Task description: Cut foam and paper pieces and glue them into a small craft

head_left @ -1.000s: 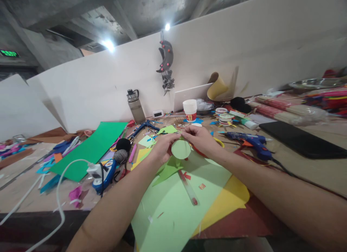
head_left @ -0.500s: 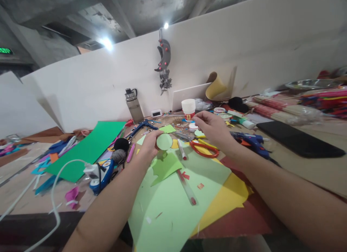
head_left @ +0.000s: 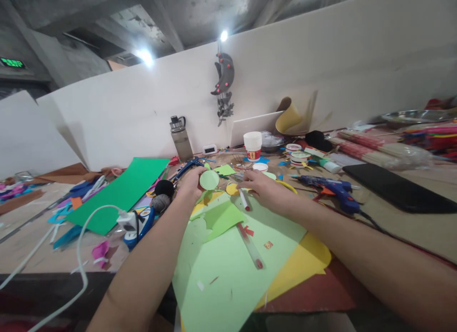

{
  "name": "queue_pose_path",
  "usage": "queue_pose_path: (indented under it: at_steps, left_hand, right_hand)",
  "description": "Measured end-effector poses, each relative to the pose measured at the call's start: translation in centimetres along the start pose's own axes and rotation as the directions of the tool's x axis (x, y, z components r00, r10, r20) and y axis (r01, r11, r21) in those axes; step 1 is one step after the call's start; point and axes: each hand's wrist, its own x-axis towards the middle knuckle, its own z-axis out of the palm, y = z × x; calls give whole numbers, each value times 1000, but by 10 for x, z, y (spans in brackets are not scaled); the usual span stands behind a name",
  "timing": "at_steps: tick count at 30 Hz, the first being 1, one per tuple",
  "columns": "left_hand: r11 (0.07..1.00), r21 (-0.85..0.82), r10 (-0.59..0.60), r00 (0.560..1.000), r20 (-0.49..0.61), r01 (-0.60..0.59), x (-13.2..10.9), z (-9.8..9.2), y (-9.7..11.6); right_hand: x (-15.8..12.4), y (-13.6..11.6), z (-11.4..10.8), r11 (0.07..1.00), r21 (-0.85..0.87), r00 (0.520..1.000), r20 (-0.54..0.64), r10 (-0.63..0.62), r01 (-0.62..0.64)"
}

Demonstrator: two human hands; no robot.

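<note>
My left hand (head_left: 192,183) pinches a light green paper circle (head_left: 209,180) by its left edge, above the work sheets. Palm down, my right hand (head_left: 263,187) is low over the table with curled fingers. Its fingertips are close to a yellow paper circle (head_left: 232,188) and a white marker with a red end (head_left: 244,199). The red scissor handles are hidden, apparently under this hand, so its grip is unclear. Below both hands lies a large pale green sheet (head_left: 214,270), bearing a brighter green cut scrap (head_left: 222,218) and a clear red-ended pen (head_left: 250,246).
White paper cups (head_left: 253,145) and a bottle (head_left: 181,139) stand behind the hands. A blue glue gun (head_left: 333,189) and a black slab (head_left: 396,186) lie to the right. Left are a green sheet (head_left: 121,194) and a power strip (head_left: 143,227) with a white cable.
My right hand has come down and left from its raised place onto the scissors' spot, hiding their red handles. My left hand with the green circle has shifted slightly left. The view has moved slightly.
</note>
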Motion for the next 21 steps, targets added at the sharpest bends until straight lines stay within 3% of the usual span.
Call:
queue_pose_path:
  at_steps: [7,15,18,21]
  left_hand:
    - [999,48,-3,998,56,0,0,5,-15]
    - [998,69,-16,998,53,12,3,4,-16]
    - [997,71,-13,999,51,10,3,4,-17]
    - [998,59,-14,999,47,11,3,4,-16]
  right_hand:
    - [2,-6,-2,988,-104,988,113,-102,114]
    - [0,-5,0,994,-57,990,113,-81,88]
    - [1,-3,-1,998,33,997,54,-46,45]
    - [3,-4,-14,994,98,990,-129,56,-43]
